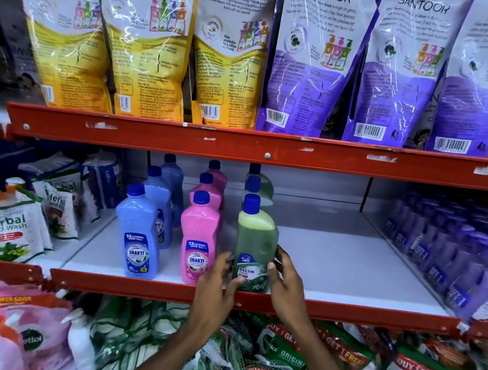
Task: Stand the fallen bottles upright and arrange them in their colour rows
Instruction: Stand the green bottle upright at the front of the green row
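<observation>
Your left hand [216, 276] and right hand [285, 276] both clasp the lower body of the green bottle [255, 244], one on each side. It stands upright at the near edge of the white shelf [334, 265], heading the green row. Holding it low by the label lets you square it and keep it steady. To its left stand the pink row [198, 237] and the blue row [140, 231], all upright. No fallen bottle shows, so the task looks nearly finished.
</observation>
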`<state>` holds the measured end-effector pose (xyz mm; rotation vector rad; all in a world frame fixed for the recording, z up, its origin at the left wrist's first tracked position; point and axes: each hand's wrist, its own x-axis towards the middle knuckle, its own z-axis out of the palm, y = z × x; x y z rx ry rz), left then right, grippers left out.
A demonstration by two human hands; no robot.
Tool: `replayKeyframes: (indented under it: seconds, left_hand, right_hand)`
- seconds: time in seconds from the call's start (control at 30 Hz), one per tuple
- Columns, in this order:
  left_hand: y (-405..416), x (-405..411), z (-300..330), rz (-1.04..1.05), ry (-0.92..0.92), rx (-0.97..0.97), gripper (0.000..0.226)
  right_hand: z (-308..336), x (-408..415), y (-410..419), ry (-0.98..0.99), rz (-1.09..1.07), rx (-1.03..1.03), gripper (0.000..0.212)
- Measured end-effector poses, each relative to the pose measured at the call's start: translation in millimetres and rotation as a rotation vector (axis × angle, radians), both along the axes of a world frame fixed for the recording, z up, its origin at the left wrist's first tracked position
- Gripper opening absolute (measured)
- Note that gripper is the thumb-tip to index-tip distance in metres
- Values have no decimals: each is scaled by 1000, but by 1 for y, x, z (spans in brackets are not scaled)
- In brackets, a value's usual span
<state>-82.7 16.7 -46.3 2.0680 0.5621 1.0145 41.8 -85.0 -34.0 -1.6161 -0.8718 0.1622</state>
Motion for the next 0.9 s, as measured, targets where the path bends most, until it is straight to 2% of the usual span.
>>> replayKeyframes:
  seconds: [0.1, 0.17, 0.27, 0.33, 0.4, 0.7, 0.83, 0.9]
  left_hand:
    - [1, -22, -10, 193, -181, 86, 46]
    - [14, -33, -12, 337, -245, 105, 63]
    - [33, -33, -2, 401, -79, -23, 98]
    - [39, -27, 3, 362, 35, -92, 110]
    - [44, -21, 2, 337, 62, -114, 113]
    - [56, -15, -9, 355, -7, -56, 99]
    - [57, -17, -8, 310, -17, -56, 99]
    - [55, -21, -8, 265, -15, -65, 105]
  right_hand:
    - [-9, -20, 5, -12, -129, 0, 76]
    - [-12, -31, 18, -56, -192, -24, 94]
    - [-12, -39, 37, -89, -270, -50, 114]
    - [-10, -38, 46, -78, -308, -50, 114]
    - [-11, -35, 50, -65, -309, -36, 109]
    - [-14, -28, 52, -100, -351, -5, 101]
    - [-12, -29, 52, -98, -343, -11, 112]
    - [-11, -37, 48, -84, -407, 12, 118]
